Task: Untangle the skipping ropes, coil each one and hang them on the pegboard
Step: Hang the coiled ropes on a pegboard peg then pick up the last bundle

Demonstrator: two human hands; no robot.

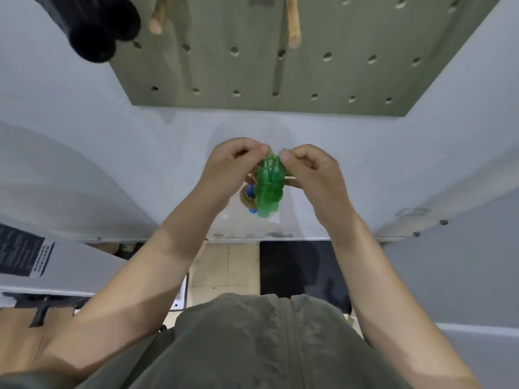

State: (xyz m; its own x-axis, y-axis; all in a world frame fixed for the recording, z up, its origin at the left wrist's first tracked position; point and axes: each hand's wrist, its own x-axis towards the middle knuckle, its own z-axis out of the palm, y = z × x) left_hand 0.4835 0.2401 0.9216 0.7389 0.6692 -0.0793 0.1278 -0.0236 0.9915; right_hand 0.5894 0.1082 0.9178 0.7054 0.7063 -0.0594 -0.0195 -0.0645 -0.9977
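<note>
Both hands meet below the pegboard (pixel 280 80); the left hand (pixel 233 161) and right hand (pixel 311 169) are curled, pinching the top of the green handles (pixel 269 186), which hang side by side, long axis pointing down; a second rope's blue handle (pixel 250 190) and tan coil sit just left of them; wooden pegs (pixel 293 26) stand above, with nothing between.

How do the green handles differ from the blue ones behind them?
The green handles sit in front, in full view, pinched at the top by both hands; the blue handles are mostly hidden behind them, lower left, beside tan rope. Green looks translucent and ribbed; blue looks solid. Both hang downward.
</note>
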